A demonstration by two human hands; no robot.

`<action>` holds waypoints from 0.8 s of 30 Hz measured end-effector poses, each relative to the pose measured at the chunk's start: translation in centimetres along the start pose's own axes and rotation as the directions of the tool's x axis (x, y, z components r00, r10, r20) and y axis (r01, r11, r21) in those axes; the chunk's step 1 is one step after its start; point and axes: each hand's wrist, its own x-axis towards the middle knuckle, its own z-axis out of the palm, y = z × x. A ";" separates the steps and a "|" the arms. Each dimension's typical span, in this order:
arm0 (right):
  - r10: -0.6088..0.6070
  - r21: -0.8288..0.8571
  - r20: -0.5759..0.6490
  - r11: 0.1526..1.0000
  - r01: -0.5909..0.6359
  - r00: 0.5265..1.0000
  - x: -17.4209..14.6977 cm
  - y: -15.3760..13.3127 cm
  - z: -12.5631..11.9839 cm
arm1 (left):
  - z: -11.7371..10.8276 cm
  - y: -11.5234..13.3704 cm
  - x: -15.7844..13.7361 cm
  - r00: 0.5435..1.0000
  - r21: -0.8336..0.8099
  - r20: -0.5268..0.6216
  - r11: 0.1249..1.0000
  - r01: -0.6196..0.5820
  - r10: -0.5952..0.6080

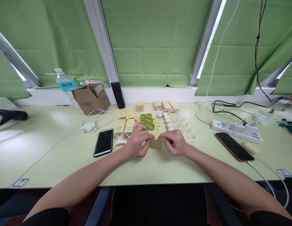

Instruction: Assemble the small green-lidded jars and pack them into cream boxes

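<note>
Head view: a small tan box (156, 144) stands on the bench (146, 171) straight in front of the person, between the two hands. The left hand (138, 141) is partly curled, its forefinger reaching the box's upper left edge and its thumb lower, beside that wall. The right hand (174, 142) mirrors it, loosely bent, with the forefinger at the upper right edge and the thumb tucked below. Both seem to touch the rim, but I cannot tell whether either truly pinches the card. Judging by its look, the box is thin folded card: very light, fairly stiff along its creases, soft in the middle of each wall, and dry enough not to slip. It would likely dent or skid under a hard push, so the upper corners and folded edges look the best places to hold, with light, even pressure from both sides. Just beyond it lie green tubs (150, 121), yellow bits (157, 123) and pink pieces (167, 120), with clear cups (191, 134) to the right and more cartons (119, 128) to the left, near a phone (103, 143).
</note>
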 end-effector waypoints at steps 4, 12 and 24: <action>0.060 0.013 0.008 0.998 -0.060 0.998 -0.1 0.1 -0.2 | 0.1 0.0 0.0 1.000 -0.006 0.011 1.000 0.017 -0.017; 0.088 0.048 0.090 0.995 -0.093 0.992 0.0 0.2 -0.2 | 0.3 -0.1 0.0 0.998 -0.050 0.053 0.999 0.015 -0.013; -0.038 -0.051 0.233 0.997 0.051 0.972 0.2 -0.1 -0.5 | 0.5 -0.1 0.2 0.985 0.047 0.078 0.987 0.151 -0.154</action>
